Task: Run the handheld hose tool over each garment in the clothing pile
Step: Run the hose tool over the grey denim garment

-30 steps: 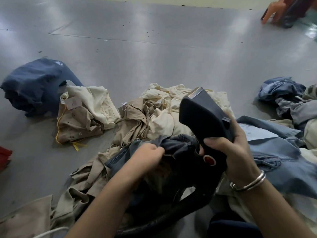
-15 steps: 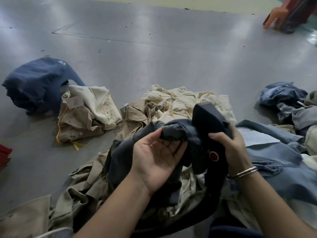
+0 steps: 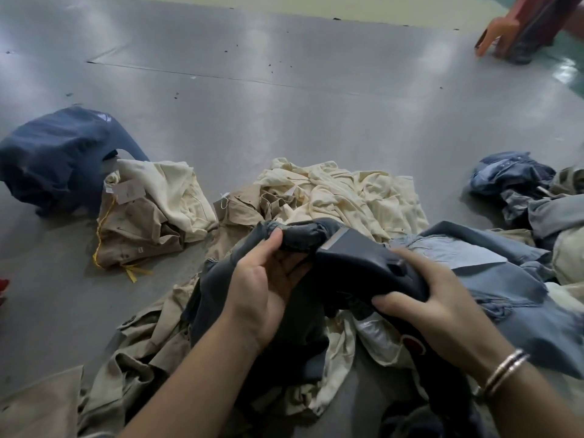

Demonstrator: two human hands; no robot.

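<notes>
A dark grey denim garment (image 3: 218, 298) is lifted over the clothing pile on the floor. My left hand (image 3: 265, 286) grips its bunched edge, thumb on top. My right hand (image 3: 429, 305) holds the black handheld hose tool (image 3: 357, 260), whose flat head lies tilted left against that bunched edge. A red button (image 3: 414, 346) shows on the handle below my wrist. Cream shirts (image 3: 347, 194) and tan garments (image 3: 240, 213) lie behind, and a light blue denim piece (image 3: 493, 279) lies under my right hand.
A navy garment (image 3: 60, 156) and a folded cream and tan bundle (image 3: 148, 213) with a paper tag sit at the left on the grey floor. More blue denim (image 3: 512, 175) is heaped at the right. Orange chair legs (image 3: 499, 30) stand far right.
The tool head has tipped down and to the left, from upright to lying against the dark garment. My left hand has closed on the bunched edge and raised it toward the tool.
</notes>
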